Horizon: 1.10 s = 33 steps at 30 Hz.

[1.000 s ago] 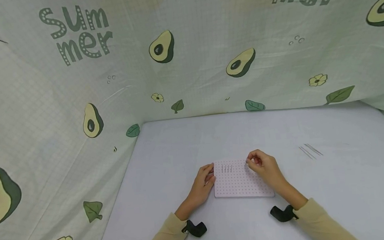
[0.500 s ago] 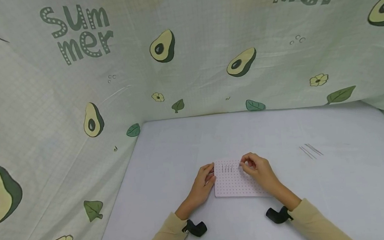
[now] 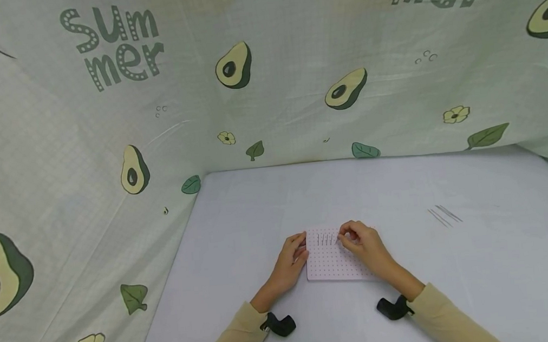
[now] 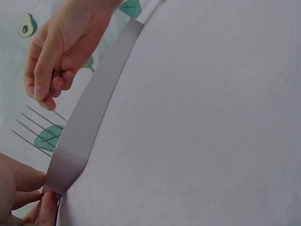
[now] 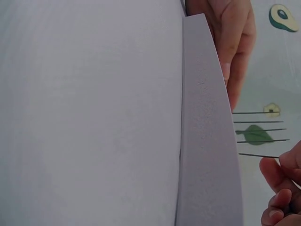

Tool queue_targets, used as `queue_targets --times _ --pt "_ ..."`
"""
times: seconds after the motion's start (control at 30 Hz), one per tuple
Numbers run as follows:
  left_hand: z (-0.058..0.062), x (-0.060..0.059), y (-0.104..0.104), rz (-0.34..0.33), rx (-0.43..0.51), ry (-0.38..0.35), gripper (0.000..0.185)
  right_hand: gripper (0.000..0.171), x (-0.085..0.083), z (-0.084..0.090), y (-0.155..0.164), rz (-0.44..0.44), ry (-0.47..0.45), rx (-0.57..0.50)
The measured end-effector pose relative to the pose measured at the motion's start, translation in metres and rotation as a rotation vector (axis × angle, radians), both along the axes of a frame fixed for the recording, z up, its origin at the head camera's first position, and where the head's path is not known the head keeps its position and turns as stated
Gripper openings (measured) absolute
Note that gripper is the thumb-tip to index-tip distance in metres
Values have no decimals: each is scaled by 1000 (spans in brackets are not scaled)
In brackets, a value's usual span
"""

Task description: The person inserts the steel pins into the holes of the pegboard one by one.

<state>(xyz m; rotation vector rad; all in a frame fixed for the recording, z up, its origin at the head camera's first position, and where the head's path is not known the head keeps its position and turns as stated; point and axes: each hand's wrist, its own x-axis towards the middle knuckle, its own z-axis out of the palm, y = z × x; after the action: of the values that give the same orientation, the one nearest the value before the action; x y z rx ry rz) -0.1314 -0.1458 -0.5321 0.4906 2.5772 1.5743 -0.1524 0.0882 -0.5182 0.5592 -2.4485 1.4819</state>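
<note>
At the left edge of the pale pink, flat, perforated pegboard [image 3: 329,268], the person's left hand [image 3: 286,266] is laid with barely bent fingers; over the board's far half, a thin, dark, straight rod [image 5: 257,155] is pinched by the fingers of the right hand [image 3: 370,248], just beside four slim upright rods [image 5: 261,129]. A hole could be missed if the rod is lowered tilted, and its neighbours could be knocked by such close fingers. Right of the board, loose rods [image 3: 449,213] are strewn on the smooth white bench [image 3: 238,212]; beyond it, a pale green avocado-printed fabric backdrop [image 3: 282,40] is hung.
</note>
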Motion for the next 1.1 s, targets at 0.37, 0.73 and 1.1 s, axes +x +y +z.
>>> queue_targets --times 0.37,0.73,1.1 --pt "-5 -3 -1 -9 1 2 52 14 -1 -1 -1 12 -3 39" --pt "-7 -3 -1 -8 10 -4 52 13 -1 -1 -2 30 10 62" --pt "-8 -3 -1 -4 13 4 51 12 0 -2 -1 16 -17 70"
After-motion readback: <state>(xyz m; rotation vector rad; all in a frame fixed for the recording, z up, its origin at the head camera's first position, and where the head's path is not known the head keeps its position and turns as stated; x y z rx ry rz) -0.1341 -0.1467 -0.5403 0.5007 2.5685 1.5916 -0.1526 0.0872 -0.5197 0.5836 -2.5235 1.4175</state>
